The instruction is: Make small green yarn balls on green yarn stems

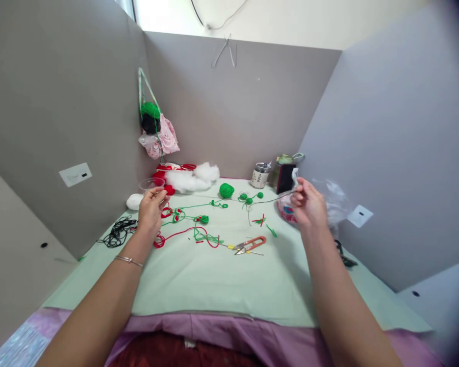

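My left hand (152, 210), a bracelet at its wrist, is raised over the left side of the table with its fingers pinched on a thin dark thread. Toward the right, the thread (272, 199) runs across to my right hand (309, 204), whose fingers are closed on it. A small white piece (295, 176) sticks up from the right fingertips; its kind is unclear. Small green balls (249, 201) lie under the thread in the middle. Near my left hand are red and green crocheted bits (177, 216) with trailing yarn. Orange thread snips (252, 244) rest nearer me, beside a yellow-handled crochet hook (230, 246).
White stuffing (193, 178) and a green yarn ball (226, 190) are at the back. A tangle of black cord (118, 232) lies left. A tin (260, 176) and a dark phone (285, 178) stand back right. Grey partitions (245, 107) enclose the table.
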`<state>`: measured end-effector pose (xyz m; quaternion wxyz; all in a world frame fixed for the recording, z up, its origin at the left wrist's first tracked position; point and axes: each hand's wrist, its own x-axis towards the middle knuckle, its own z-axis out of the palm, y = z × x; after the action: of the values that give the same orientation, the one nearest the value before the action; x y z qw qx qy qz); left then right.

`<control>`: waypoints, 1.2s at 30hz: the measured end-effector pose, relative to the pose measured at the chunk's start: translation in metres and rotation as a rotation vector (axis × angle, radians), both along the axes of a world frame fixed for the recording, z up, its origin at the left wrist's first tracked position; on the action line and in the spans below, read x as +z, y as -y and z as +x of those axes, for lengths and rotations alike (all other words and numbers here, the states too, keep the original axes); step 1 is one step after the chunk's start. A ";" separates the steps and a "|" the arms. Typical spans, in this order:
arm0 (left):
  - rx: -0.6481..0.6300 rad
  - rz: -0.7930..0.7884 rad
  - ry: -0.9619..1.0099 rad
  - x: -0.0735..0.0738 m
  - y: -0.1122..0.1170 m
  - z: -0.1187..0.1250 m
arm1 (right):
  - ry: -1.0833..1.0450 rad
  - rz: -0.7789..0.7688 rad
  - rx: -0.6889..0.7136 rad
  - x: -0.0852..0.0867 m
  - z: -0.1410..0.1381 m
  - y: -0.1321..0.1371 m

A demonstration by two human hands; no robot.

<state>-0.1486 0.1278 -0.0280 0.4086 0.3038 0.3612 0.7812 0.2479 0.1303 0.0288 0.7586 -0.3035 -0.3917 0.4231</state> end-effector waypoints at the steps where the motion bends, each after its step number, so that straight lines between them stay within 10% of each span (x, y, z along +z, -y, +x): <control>1: 0.031 -0.012 0.018 0.000 -0.002 -0.004 | -0.044 -0.003 -0.032 0.000 0.009 -0.002; 10: 0.136 -0.009 0.194 0.003 -0.006 -0.018 | 0.039 -0.014 -0.462 -0.006 0.050 -0.008; 17: -0.706 0.127 -0.069 0.010 0.015 0.000 | 1.055 -0.157 -0.292 -0.014 -0.014 -0.050; 22: -1.057 0.114 -0.367 0.008 0.033 0.014 | 1.181 -0.280 -0.262 -0.044 -0.053 -0.090; 29: -0.846 -0.152 -0.496 0.002 0.031 0.043 | 0.981 -0.383 -0.106 -0.067 -0.069 -0.093; 36: -0.565 0.006 -0.479 -0.009 0.037 0.072 | 0.667 -0.319 0.260 -0.052 -0.104 -0.038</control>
<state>-0.0762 0.0909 -0.0369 0.5114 0.5669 0.3461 0.5453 0.1444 0.1685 -0.0231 0.4731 -0.4861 -0.5813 0.4494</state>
